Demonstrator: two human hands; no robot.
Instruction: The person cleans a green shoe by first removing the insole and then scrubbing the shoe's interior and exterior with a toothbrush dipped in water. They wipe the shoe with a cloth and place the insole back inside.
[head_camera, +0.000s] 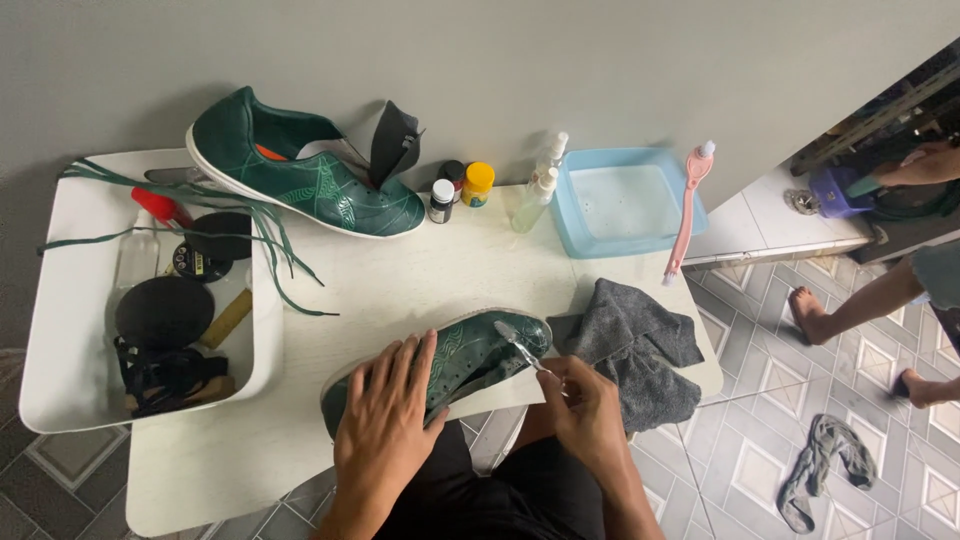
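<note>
- Left hand (385, 420) laid flat and spread over the heel half of the green shoe (470, 352), fingers wide, pressing it down at the near edge of the white table (400, 290).
- Right hand (585, 405) pinched shut round the handle of a small toothbrush (515, 343), bristle head resting on the toe of that shoe.
- Toe pointed right, almost touching the crumpled grey cloth (635, 350); heel hanging slightly past the table edge.
- Judged best done with short, light strokes along the printed pattern, not across it, keeping the pressing palm well clear of the bristles.
- Worth holding the sole firm against the table, since the overhanging heel could tip toward the lap.
- Cloth near enough to wipe loosened dirt without letting go of the shoe.
- Blue basin (625, 205) well apart at the far right, beside a pink long-handled brush (685, 215); holding some water, probably, though hard to tell from this angle.
- Spray bottles (535, 190) and small jars (460, 188) standing between basin and the second green shoe (300, 170), propped near the wall.
- Loose green laces (270, 240) trailing over the rim of the white tray (70, 300) of polish tins and brushes, left.
</note>
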